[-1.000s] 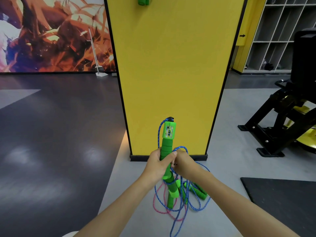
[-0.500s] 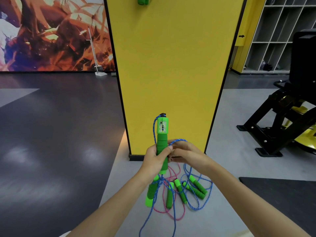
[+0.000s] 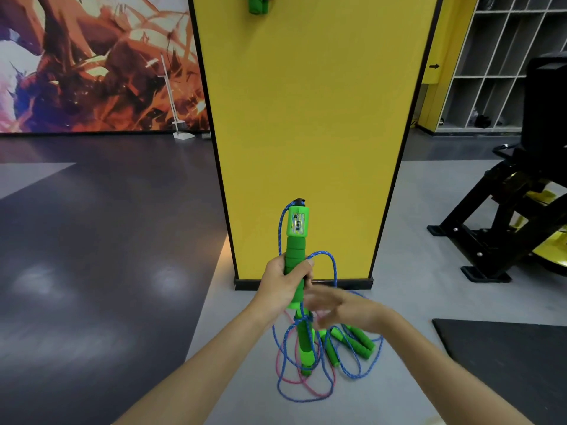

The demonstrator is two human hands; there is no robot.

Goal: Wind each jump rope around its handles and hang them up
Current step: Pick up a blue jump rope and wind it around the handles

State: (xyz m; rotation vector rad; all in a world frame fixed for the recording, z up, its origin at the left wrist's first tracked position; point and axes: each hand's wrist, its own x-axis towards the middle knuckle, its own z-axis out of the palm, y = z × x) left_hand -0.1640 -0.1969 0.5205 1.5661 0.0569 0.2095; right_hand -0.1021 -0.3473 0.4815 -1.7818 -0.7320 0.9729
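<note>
A grey floor (image 3: 221,348) runs underfoot and meets a darker, glossy floor (image 3: 92,240) on the left; a black mat (image 3: 506,363) lies on it at the right. A broad yellow pillar (image 3: 306,133) with a black base stands straight ahead. A painted mural wall (image 3: 92,62) lies behind on the left and a black gym machine (image 3: 506,225) stands on the right. Grey cubby shelves (image 3: 497,56) line the far right wall, and something dark sits in one lower compartment (image 3: 481,121). High on the pillar, cut off by the frame's top edge, hangs a wound green jump rope (image 3: 258,4). At the pillar's foot a heap of jump ropes (image 3: 349,345) lies on the grey floor, green handles among blue and pink cord. The left hand (image 3: 283,289) grips a green counter handle (image 3: 296,237) upright in front of the pillar, thumb across the foam. A blue rope (image 3: 331,262) loops out beside the thumb. A second green handle (image 3: 306,342) shows below the fist with blue rope crossed at its top. The right hand (image 3: 343,311) is just right of the handle, fingers stretched out; it is blurred, so it seems to hold nothing.
</note>
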